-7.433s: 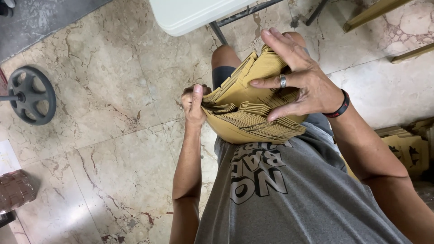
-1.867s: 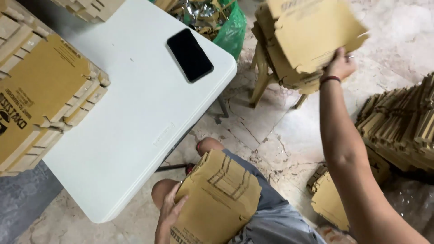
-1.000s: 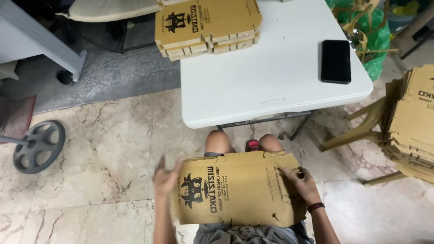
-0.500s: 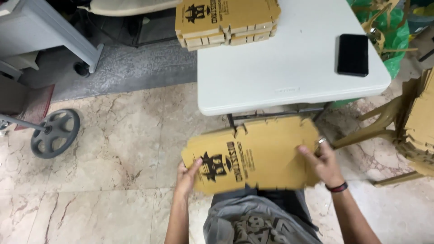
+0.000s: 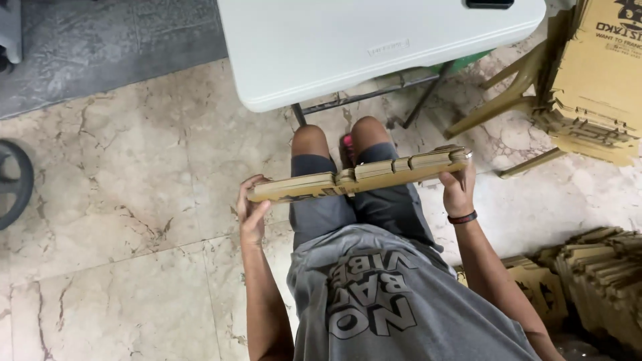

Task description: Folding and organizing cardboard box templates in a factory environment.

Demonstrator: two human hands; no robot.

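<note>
Head view: you've tipped the flat brown cardboard box blank point(image 5: 358, 175) edge-on now, left hand point(image 5: 251, 212) and right hand point(image 5: 459, 190) both clamped on its ends, so folding's underway.

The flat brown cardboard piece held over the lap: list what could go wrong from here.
1. The flat brown cardboard piece is held only at its two ends, by the left hand and right hand; it may sag or slip mid-span.
2. The leaning stack of brown cardboard sheets on the tan plastic chair could slide off.
3. The black phone lies near the white table edge; a bump might drop it.
</note>
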